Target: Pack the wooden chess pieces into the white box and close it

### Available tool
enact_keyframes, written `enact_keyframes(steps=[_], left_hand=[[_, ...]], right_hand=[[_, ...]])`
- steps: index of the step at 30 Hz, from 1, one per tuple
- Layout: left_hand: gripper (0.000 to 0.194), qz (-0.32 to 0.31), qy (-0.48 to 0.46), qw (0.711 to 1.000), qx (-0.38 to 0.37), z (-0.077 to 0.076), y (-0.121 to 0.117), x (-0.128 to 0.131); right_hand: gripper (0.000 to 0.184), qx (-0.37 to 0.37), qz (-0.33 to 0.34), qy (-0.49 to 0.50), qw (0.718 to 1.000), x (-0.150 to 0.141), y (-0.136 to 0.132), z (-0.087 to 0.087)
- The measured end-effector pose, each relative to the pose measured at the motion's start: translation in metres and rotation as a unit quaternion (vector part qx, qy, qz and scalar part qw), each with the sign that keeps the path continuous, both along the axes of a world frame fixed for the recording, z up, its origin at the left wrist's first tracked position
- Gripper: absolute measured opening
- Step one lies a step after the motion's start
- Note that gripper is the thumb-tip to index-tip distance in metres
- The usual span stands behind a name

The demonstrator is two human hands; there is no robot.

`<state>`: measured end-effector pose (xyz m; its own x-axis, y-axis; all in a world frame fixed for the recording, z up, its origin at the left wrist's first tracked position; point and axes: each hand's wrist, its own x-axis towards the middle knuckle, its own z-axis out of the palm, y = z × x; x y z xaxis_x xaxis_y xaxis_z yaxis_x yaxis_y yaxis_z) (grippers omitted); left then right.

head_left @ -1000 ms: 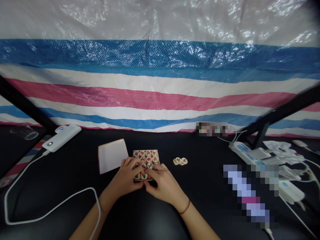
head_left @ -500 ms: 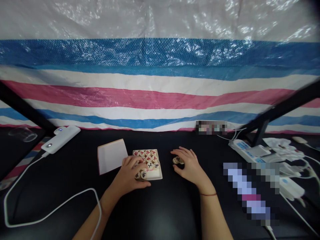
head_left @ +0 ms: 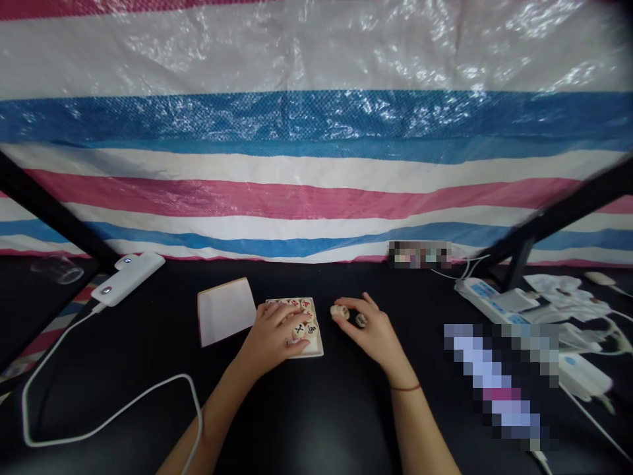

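A shallow white box [head_left: 319,349] holds round Chinese chess pieces [head_left: 299,328] with red and black characters, set in rows. My left hand [head_left: 277,330] lies over the box's left and middle part, fingers spread across the pieces and hiding many of them. Its thumb reaches the box's near side. To the right of the box, my right hand [head_left: 373,333] pinches a pale Chinese chess piece [head_left: 339,311] between thumb and fingertips; whether it is one or two together I cannot tell. Another Chinese chess piece [head_left: 361,320] shows under that hand's palm.
The box's lid [head_left: 226,313] lies inside up on the black table [head_left: 316,415], left of the box. A white cable [head_left: 103,422] loops from a white device [head_left: 129,278] across my left forearm. Power strips [head_left: 487,297] and cables crowd the right. A striped tarp [head_left: 297,198] hangs behind.
My left hand has slid right over the box, covering more pieces. My right hand has brought a chess piece left, closer to the box, and another piece now shows under its palm.
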<state>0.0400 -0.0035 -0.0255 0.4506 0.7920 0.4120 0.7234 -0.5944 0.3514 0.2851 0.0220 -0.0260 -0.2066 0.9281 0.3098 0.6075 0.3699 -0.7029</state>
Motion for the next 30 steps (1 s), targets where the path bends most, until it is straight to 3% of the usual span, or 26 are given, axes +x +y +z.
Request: enact_keyframes(steps=[6, 13, 18, 24, 30], left_hand=[[0.031, -0.008, -0.044, 0.999, 0.004, -0.008, -0.007, 0.010], [0.001, -0.008, -0.110, 0.993, -0.038, -0.005, -0.015, -0.001], [0.010, -0.051, -0.110, 0.991, -0.065, -0.006, -0.018, -0.003], [0.007, -0.080, -0.060, 0.994, -0.053, -0.010, -0.017, 0.000], [0.024, -0.056, 0.007, 0.997, -0.055, -0.013, -0.016, -0.006]], right_hand=[[0.024, -0.092, 0.087, 0.143, 0.982, -0.048, -0.020, 0.006], [0.025, -0.095, 0.074, 0.152, 0.981, -0.045, -0.016, -0.001], [0.026, -0.078, 0.052, 0.144, 0.985, -0.039, -0.012, -0.003], [0.025, -0.088, 0.057, 0.142, 0.984, -0.038, -0.013, -0.002], [0.026, -0.087, 0.050, 0.141, 0.985, -0.037, -0.013, -0.002]])
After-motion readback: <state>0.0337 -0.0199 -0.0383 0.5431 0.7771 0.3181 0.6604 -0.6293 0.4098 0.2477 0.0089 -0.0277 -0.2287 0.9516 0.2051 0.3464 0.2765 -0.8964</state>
